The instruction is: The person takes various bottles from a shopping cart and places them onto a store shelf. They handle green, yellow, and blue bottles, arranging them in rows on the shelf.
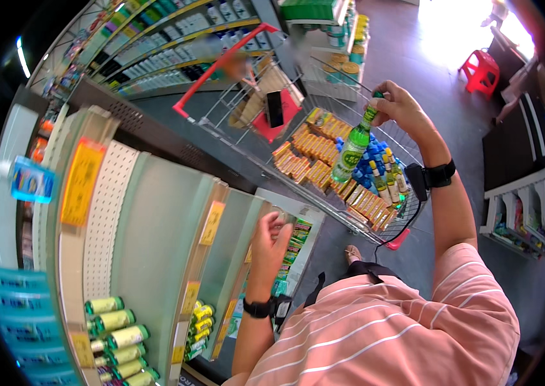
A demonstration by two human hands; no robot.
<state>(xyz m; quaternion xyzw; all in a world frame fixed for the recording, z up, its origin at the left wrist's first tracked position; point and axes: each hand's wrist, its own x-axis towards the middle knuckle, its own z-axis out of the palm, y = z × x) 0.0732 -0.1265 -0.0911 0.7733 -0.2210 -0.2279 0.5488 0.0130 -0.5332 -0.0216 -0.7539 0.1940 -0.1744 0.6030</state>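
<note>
My right hand [393, 107] grips the neck of a green glass bottle [352, 150], which hangs tilted over a metal shopping cart [296, 186]. Beneath it in the cart lie many small orange-and-yellow boxes [318, 144], blue-capped bottles [371, 149] and several bottles with yellow caps [386, 181]. My left hand [271, 239] is beside the shelf edge, fingers curled, close to a round, clear thing I cannot identify; whether the hand touches it is unclear. On the cart's fold-out seat a black phone [274, 109] rests on a red surface.
Shelving with yellow price tags [212, 223] stands at left, holding green-capped bottles [120, 336] lying down and yellow-capped ones [202, 321]. A stocked shelf of bottles [180, 46] is behind the cart. A red plastic stool [482, 72] and a dark counter [514, 140] stand at right.
</note>
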